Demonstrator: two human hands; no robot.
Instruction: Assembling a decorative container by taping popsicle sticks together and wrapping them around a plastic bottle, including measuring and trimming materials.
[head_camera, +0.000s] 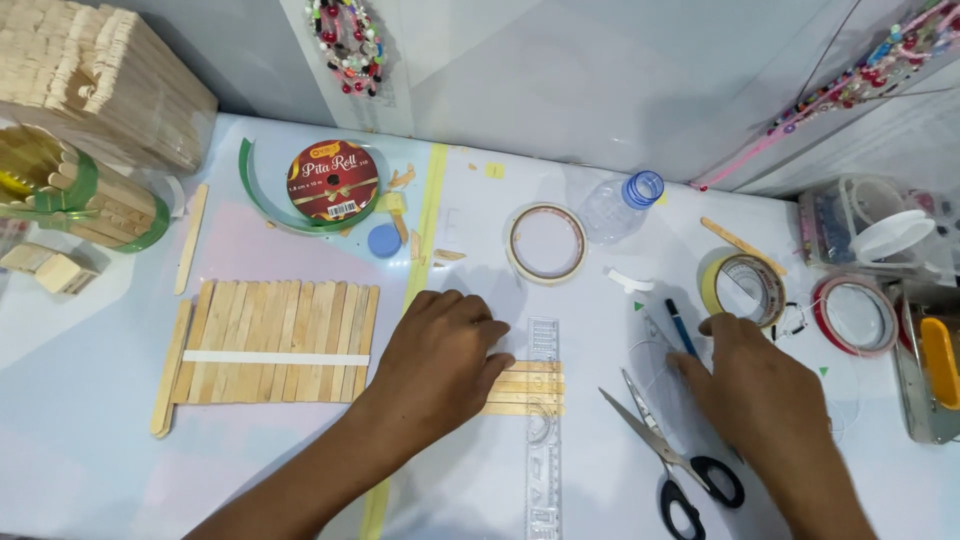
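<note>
Pressing down flat with the left hand (440, 350), fingers spread loosely and open, gripping nothing, palm covering the left end of a short row of wooden craft sticks (528, 388) lying side by side near the middle of the pale table (90, 440). Lying across those sticks, a clear plastic ruler (543, 440), running toward the near edge.

Reaching with the right hand (760, 395), fingers extended and open, not closed on anything, fingertips touching or just beside a dark blue pen (682, 327); hard to tell whether actually making contact. Resting just left of that hand, a pair of black-handled scissors (668, 462), blades closed and pointing up-left.

Sitting to the left of the left hand, a wider panel of craft sticks (275, 340) joined by a white strip across the middle. Standing beyond the hands, a white tape roll (546, 242), a small clear bottle with a blue cap (620, 205) tipped on its side, a yellow tape roll (745, 288) close to the right fingertips, and a red-rimmed tape roll (855, 315) further right. Lying at the far left, a spool of red ribbon (333, 181), a blue bottle cap (384, 240) near it, and a large stack of loose craft sticks (95, 75) in the corner.
</note>
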